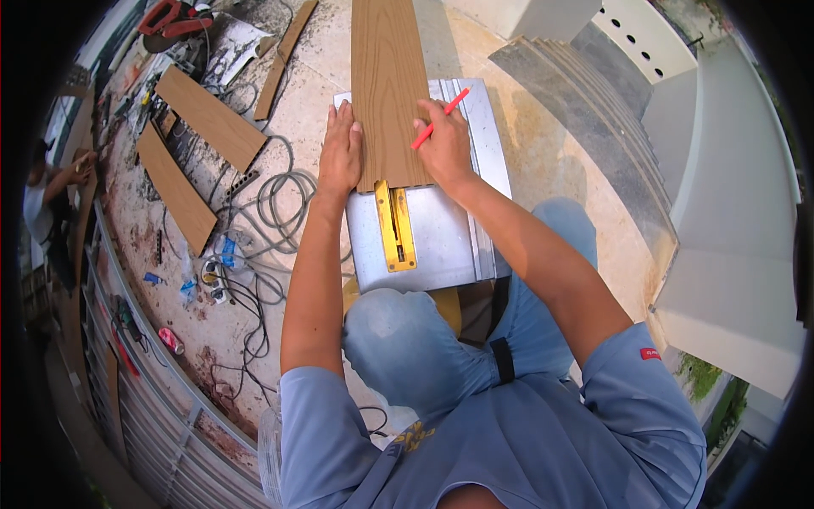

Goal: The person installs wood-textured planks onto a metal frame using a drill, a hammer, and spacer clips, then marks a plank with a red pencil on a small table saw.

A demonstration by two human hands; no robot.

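A long brown wood-grain plank (390, 93) lies on the silver top of a table saw (441, 242), running away from me past its far edge. Its near end touches the far part of the yellow slotted insert (395, 233). My left hand (341, 151) rests along the plank's left edge, fingers stretched forward. At the right edge, my right hand (447, 146) is closed around a red pencil (458, 100). The pencil slants across the hand, with one end over the plank and the other pointing up and right. The underside of my right fingers is hidden.
Left of the saw lie brown planks (212, 119), tangled cables (280, 195) and a red power saw (174, 21). A metal railing (182, 407) curves along the lower left, with another person (52, 199) beyond it. Grey steps (585, 102) rise at the right.
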